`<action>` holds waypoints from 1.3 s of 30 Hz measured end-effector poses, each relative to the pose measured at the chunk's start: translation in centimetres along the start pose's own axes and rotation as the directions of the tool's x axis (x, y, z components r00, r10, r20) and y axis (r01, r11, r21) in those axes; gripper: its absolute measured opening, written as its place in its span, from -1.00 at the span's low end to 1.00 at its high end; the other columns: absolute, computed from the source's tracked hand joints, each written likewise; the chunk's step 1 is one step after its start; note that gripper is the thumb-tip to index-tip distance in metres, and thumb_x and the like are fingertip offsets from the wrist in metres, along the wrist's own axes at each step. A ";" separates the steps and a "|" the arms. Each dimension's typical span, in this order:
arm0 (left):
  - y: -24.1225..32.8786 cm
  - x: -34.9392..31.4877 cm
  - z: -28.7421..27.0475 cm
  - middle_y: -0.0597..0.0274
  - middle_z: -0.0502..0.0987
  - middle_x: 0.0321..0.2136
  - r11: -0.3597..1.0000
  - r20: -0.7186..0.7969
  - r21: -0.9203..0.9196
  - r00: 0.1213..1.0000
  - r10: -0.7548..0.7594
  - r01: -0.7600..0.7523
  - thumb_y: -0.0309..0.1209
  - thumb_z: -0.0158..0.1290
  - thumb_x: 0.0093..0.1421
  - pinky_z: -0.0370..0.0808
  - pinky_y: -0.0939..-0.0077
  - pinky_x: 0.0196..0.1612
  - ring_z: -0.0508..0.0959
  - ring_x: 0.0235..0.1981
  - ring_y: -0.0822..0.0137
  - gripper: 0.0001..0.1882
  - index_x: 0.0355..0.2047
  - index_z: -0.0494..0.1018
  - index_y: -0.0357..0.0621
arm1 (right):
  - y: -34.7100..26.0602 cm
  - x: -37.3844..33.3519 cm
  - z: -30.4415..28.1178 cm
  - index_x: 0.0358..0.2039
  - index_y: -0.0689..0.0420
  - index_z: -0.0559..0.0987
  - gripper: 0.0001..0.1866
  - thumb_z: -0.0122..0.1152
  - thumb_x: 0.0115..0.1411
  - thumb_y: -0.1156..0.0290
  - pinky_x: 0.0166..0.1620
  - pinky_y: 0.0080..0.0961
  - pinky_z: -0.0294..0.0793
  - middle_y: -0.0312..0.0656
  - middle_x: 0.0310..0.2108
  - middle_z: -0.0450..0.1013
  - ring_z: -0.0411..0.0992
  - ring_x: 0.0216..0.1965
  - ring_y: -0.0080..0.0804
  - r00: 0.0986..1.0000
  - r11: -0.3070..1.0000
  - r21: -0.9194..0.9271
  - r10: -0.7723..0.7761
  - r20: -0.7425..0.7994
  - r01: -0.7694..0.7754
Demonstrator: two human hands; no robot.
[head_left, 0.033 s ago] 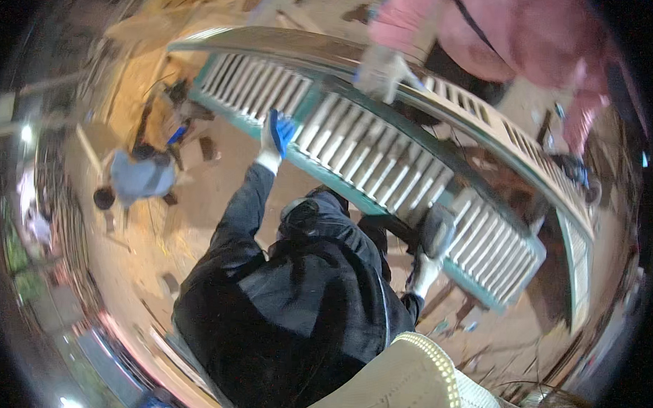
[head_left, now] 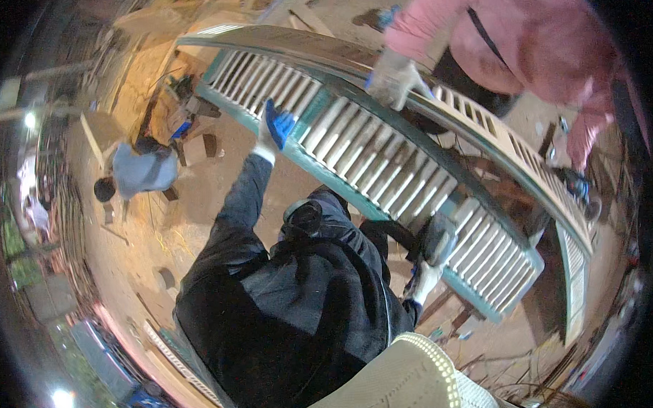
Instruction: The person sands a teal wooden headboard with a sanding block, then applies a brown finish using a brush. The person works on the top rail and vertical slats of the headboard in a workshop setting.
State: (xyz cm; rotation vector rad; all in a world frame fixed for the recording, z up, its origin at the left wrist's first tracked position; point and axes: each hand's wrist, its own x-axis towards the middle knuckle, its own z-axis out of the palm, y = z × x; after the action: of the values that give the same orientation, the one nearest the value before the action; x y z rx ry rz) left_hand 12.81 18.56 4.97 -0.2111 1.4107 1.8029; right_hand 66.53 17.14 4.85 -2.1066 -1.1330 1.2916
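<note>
A long slatted wooden panel (head_left: 320, 178) with green edges and pale slats lies slantwise in front of me, divided into three slatted sections. At its near edge, by the divider between the left and middle sections, is my left hand (head_left: 276, 130) in a white and blue glove. Its fingers are stretched out over the slats, and nothing shows in them. My gloved right hand (head_left: 429, 277) is closed round a dark grey hand-held power tool (head_left: 438, 238). The tool's rounded body is over the divider between the middle and right sections; its underside is hidden.
Across the panel, a person in pink (head_left: 519, 45) has a gloved hand (head_left: 397, 78) on a second, curved slatted frame (head_left: 502, 127). That person's other hand is near a blue power tool (head_left: 579, 188). Another person (head_left: 144, 170) is low down at left, beside wood pieces (head_left: 199, 149).
The whole view has shifted slightly. Against the panel, my left hand is a little farther left; my right hand keeps hold of the power tool at about the same place.
</note>
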 end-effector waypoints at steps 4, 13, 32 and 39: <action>8.8 4.6 -0.1 -0.15 -0.11 0.33 0.999 0.150 0.010 0.988 0.040 -0.042 0.36 -0.03 0.08 0.19 -0.15 0.24 0.10 0.29 -0.16 0.12 0.39 -0.25 -0.02 | -0.4 -1.4 2.6 0.35 0.10 0.14 0.02 0.22 -0.24 0.65 0.23 -0.48 0.18 -0.19 0.30 0.20 0.22 0.22 -0.32 0.957 0.927 0.247 -0.290 -0.006 0.282; 5.0 26.1 8.9 0.06 0.44 -0.07 0.839 0.002 -0.414 0.922 0.388 -0.352 -0.54 0.16 0.05 0.47 0.18 -0.05 0.50 -0.13 0.14 -0.30 0.20 0.14 -0.11 | -1.5 -2.4 5.6 0.27 0.17 0.24 -0.13 0.36 -0.12 0.48 0.19 -0.39 0.27 -0.03 0.16 0.34 0.34 0.13 -0.20 0.931 0.974 -0.198 -0.174 -0.320 0.114; 13.5 35.7 10.0 -0.02 0.52 -0.19 0.904 0.191 0.116 0.884 -0.427 0.412 -0.22 -0.11 0.32 0.47 0.30 -0.02 0.51 -0.15 0.07 -0.66 -0.13 0.42 -0.27 | -0.5 -10.5 9.3 0.18 0.21 0.33 -0.21 0.39 -0.13 0.47 0.10 -0.38 0.36 -0.02 0.09 0.39 0.40 0.05 -0.22 0.882 0.954 0.248 0.259 -0.393 -0.169; 15.7 23.5 13.2 0.01 0.54 -0.16 0.784 0.799 0.370 0.259 -0.542 0.499 -0.32 -0.12 0.36 0.40 0.06 0.13 0.52 -0.05 0.10 -0.69 0.03 0.40 -0.17 | -5.9 -13.2 10.6 0.12 0.24 0.37 -0.22 0.46 -0.17 0.38 -0.13 -0.40 0.48 -0.03 -0.21 0.55 0.53 -0.22 -0.25 0.797 0.975 0.015 0.191 -0.574 -0.222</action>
State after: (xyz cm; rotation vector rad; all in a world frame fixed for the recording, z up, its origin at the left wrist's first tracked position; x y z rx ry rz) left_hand -8.73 40.94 7.67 0.2640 0.4678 0.9789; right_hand 51.64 9.14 10.91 -2.4688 -0.6879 0.6129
